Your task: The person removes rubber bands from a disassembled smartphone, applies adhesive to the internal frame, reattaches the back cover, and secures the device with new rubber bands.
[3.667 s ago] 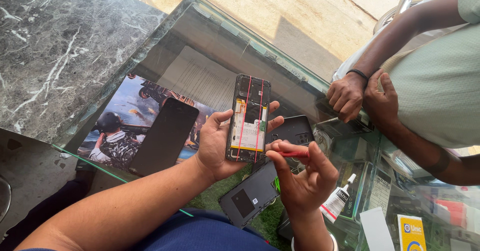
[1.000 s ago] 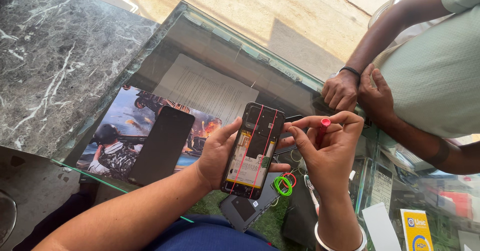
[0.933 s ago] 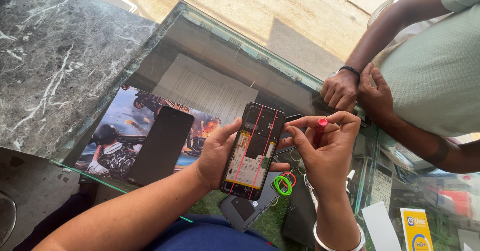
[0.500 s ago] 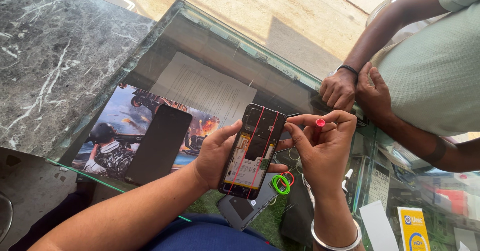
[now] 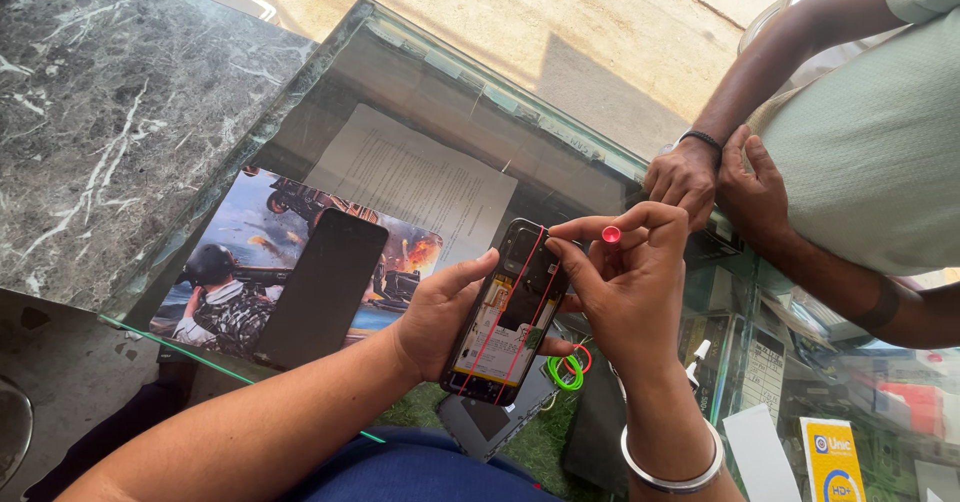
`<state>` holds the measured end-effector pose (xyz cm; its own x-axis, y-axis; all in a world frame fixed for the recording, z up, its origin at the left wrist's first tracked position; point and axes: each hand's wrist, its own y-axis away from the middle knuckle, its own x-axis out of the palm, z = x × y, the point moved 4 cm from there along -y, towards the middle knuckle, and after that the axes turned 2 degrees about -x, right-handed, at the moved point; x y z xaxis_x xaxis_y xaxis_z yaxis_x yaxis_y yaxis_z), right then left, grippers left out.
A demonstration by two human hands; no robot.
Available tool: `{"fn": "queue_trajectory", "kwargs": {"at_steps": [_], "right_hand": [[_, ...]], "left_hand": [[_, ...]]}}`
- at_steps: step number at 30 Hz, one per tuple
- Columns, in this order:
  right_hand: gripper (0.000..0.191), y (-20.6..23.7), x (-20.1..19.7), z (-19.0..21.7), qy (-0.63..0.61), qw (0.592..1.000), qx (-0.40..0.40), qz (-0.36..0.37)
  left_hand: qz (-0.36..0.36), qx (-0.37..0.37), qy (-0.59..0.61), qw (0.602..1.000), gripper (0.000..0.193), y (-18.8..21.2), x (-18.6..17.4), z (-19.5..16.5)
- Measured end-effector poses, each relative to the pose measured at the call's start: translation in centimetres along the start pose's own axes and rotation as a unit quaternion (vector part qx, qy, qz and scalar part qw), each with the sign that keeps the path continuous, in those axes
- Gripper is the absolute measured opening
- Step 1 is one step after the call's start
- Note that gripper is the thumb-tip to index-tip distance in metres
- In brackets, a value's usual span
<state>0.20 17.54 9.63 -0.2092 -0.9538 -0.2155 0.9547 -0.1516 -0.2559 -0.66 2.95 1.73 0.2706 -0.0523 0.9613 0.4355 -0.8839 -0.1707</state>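
My left hand (image 5: pixel 440 312) grips an opened phone (image 5: pixel 508 314) with its back cover off, its yellow inner parts and two red rubber bands showing. My right hand (image 5: pixel 625 282) pinches a small tool with a red cap (image 5: pixel 610 234), and its fingers touch the top edge of the phone. Both hands hover above a glass counter (image 5: pixel 420 72).
A black phone (image 5: pixel 322 287) lies face up on a game poster (image 5: pixel 235 262) under the glass, beside a printed sheet (image 5: pixel 420 177). A grey back cover (image 5: pixel 490 422) and green and red bands (image 5: pixel 568 370) lie below. Another person's clasped hands (image 5: pixel 715 177) rest at the counter's far right.
My right hand rose from below the phone to its top edge, bringing the red-capped tool with it. The phone tilted and moved slightly lower.
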Motion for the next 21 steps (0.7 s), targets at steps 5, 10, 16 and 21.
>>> {"fn": "queue_trajectory", "kwargs": {"at_steps": [5, 10, 16, 21], "right_hand": [[0.048, -0.4, 0.3, 0.4, 0.068, 0.998, -0.009, -0.003], [0.046, -0.5, 0.2, 0.8, 0.166, 0.986, -0.027, -0.011], [0.037, -1.1, -0.2, 0.5, 0.174, 0.985, 0.011, 0.021], [0.035, -1.7, -0.7, 0.3, 0.150, 0.987, 0.008, 0.062]], "left_hand": [[-0.021, 0.004, -0.011, 1.000, 0.064, 0.1, -0.5, -0.1], [-0.039, 0.000, -0.019, 0.999, 0.060, 0.1, -1.0, 0.1], [-0.073, -0.002, -0.041, 0.996, 0.054, -0.1, -1.4, 0.2], [-0.067, -0.008, -0.001, 0.998, 0.061, -0.2, -1.2, 0.1]]}}
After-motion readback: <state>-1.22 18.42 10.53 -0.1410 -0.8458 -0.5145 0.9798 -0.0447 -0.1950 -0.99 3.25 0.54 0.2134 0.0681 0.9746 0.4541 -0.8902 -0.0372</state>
